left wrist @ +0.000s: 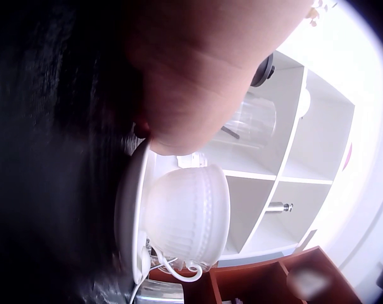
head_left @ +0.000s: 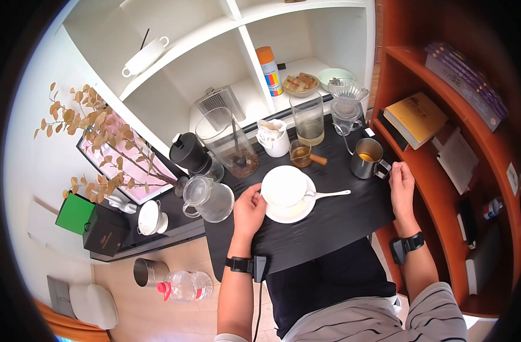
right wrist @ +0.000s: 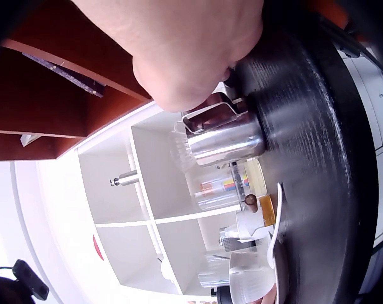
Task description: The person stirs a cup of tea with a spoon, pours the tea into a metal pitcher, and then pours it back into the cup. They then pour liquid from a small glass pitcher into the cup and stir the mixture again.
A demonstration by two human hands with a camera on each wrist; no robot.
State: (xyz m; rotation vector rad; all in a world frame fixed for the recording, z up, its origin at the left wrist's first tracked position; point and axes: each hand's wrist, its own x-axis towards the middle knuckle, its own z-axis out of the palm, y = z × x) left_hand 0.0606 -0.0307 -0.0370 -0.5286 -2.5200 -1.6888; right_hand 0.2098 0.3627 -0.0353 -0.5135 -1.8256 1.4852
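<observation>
A white cup [head_left: 283,185] stands upright on a white saucer [head_left: 292,219] on the black table [head_left: 329,236]. My left hand [head_left: 250,210] pinches the saucer's left edge, with the thumb at the rim beside the cup in the left wrist view. A white spoon [head_left: 333,194] rests on the saucer, its handle pointing right. Farther right stands a steel pitcher [head_left: 364,165] with brownish liquid inside. My right hand [head_left: 402,185] is just beside the pitcher's handle [right wrist: 207,113], fingers loosely bent and holding nothing.
Behind the cup stand a small wooden-handled glass pot [head_left: 300,155], a white canister [head_left: 273,138], a tall glass [head_left: 309,121] and a glass dripper [head_left: 347,102]. A glass jug [head_left: 208,198] and black grinder [head_left: 187,151] stand left. A brown bookshelf [head_left: 437,188] borders the right side.
</observation>
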